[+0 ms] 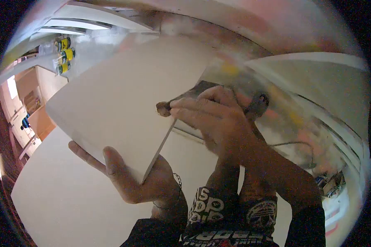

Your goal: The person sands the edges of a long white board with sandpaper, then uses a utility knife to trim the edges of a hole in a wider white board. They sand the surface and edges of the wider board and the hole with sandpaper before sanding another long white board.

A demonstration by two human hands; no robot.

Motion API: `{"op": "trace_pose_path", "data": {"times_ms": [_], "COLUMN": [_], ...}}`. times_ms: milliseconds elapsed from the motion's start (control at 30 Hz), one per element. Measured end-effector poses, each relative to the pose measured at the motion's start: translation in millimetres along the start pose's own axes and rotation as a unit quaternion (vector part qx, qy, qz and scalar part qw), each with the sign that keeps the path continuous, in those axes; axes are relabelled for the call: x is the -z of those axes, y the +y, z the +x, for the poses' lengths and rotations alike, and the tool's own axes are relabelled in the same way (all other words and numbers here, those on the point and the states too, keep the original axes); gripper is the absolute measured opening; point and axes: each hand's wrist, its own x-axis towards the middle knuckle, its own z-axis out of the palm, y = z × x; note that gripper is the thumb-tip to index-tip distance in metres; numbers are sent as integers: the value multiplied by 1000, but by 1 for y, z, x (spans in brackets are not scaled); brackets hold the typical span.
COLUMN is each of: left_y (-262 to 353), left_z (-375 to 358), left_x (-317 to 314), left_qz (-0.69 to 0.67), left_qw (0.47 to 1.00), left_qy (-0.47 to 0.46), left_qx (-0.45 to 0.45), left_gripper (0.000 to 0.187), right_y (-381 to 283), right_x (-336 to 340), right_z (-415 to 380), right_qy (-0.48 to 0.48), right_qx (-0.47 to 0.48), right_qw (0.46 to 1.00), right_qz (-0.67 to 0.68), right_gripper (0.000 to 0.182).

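A large pale board (119, 90) is tilted in front of me. My left hand (136, 177) grips its lower corner, the thumb lying along the near face and a chain bracelet on the wrist. My right hand (218, 119) is at the board's right-hand edge, fingers held together and partly bent. A small brown piece (163, 108) sticks out beyond its fingertips, over the board's face; its kind cannot be made out. Behind the knuckles shows something dark (202, 86), mostly hidden by the hand.
Beneath lies another broad pale surface (70, 185). Several yellow-and-black cans (66, 55) stand at the upper left, near curved white strips (99, 18). A thin cable (311, 150) loops at the right, above assorted clutter (332, 183). An open wooden cabinet (39, 99) is at the far left.
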Motion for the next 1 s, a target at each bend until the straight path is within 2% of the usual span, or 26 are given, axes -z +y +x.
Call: {"op": "trace_pose_path", "data": {"times_ms": [67, 233, 300, 367, 467, 567, 633, 667, 800, 867, 900, 1000], "left_y": [0, 2, 0, 2, 1, 1, 0, 1, 6, 3, 1, 1], "left_z": [-1, 1, 1, 4, 6, 6, 9, 8, 5, 6, 5, 8], "left_x": [2, -4, -5, -5, -5, -6, -10, -9, -7, -9, -7, -4], "left_qz": [4, -18, -21, -14, 7, -9, -26, -32, -72, -77, -75, -17], "left_qw": [1000, 999, 999, 999, 1000, 1000, 999, 999, 995, 995, 995, 999], "left_qy": [-5, 21, 34, 30, 15, 21, 32, 33, 35, 42, 43, 31], "left_qx": [0, 25, 2, -1, -8, -8, -7, 3, 56, 47, 42, 2], "left_gripper": [48, 48, 48, 47, 47, 46, 45, 46, 47, 48, 50, 48], "right_y": [17, 2, 5, 12, -11, 14, -6, -14, 8, -8, -22, 2], "right_x": [-6, -2, -4, -8, 4, 0, 6, 6, 2, 3, 7, 4], "right_z": [-4, -4, -9, -4, -1, 1, 6, 6, 2, 8, 8, 6], "right_qy": [-20, -6, 5, -7, 13, -2, -1, -5, -14, -37, 17, 3], "right_qx": [-48, -7, -9, -55, -4, -58, -32, -10, -38, -41, 2, -37], "right_qw": [998, 1000, 1000, 998, 1000, 998, 999, 1000, 998, 998, 1000, 999], "right_qz": [-33, -10, -6, -19, -5, -34, -31, -23, -50, 8, -6, -10], "right_gripper": [36, 40, 41, 39, 38, 37, 36, 35, 32, 29, 27, 28]}}
